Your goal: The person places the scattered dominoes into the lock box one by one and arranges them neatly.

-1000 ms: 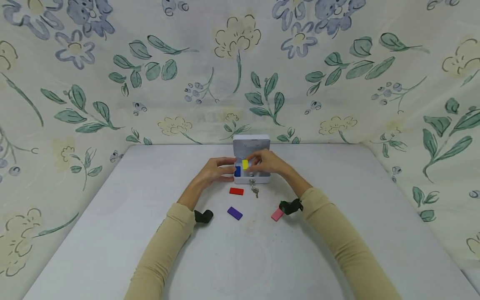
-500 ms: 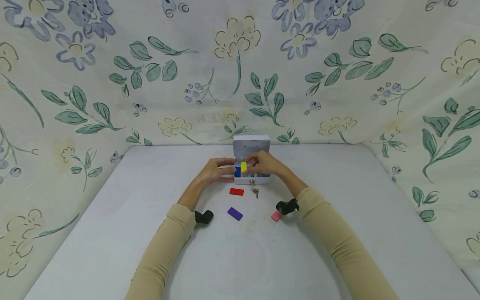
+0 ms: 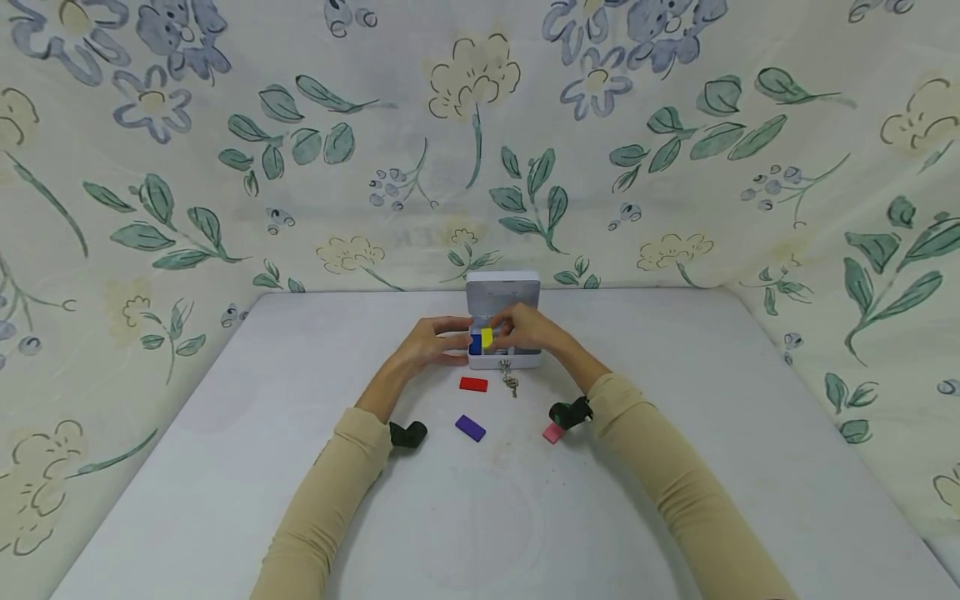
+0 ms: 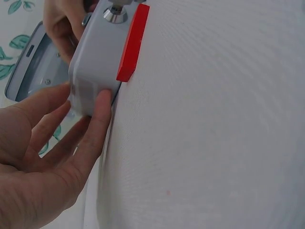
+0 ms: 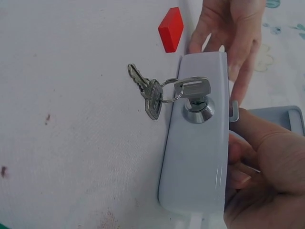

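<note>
A small white metal cash box [image 3: 491,362] stands with its lid [image 3: 502,292] raised at the back of the table. My left hand [image 3: 422,343] holds the box's left end, thumb and fingertips against it. My right hand [image 3: 534,327] reaches in from the right and pinches a yellow block [image 3: 487,337] inside. Beside the yellow block, in the left part of the box, is a blue block [image 3: 476,343]. The right fingertips are partly hidden behind the box front in the right wrist view. A key [image 5: 193,88] sits in the front lock, with a second key [image 5: 153,99] hanging from its ring.
Just in front of the box lies a red block [image 3: 473,384]. Nearer are a purple block [image 3: 470,428] and a pink block [image 3: 552,433], the latter partly covered by the right wrist camera [image 3: 570,412]. A floral cloth [image 3: 480,167] hangs behind the white table [image 3: 480,517].
My right hand has moved slightly left and lowered the yellow block further into the box, beside the blue one. The left hand has stayed at the box's left end.
</note>
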{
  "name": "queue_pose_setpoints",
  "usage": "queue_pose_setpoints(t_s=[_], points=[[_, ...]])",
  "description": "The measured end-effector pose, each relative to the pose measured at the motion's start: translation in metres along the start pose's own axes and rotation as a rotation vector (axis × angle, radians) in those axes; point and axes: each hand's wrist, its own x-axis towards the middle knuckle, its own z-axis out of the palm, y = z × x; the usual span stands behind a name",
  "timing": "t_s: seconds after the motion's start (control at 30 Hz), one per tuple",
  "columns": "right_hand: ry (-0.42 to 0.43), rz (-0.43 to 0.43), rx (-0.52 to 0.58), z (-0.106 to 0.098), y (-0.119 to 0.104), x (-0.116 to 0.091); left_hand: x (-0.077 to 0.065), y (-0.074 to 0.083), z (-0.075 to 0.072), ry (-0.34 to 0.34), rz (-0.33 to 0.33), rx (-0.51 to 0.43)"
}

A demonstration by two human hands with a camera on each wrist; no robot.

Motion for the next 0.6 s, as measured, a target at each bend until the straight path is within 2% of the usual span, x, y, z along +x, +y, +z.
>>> queue_pose_setpoints(t_s=[0.6], points=[[-0.002, 0.025, -0.039, 0.0033, -0.0055, 0.0002, 0.0005, -0.0027, 0.0005, 0.011, 0.001, -0.019]])
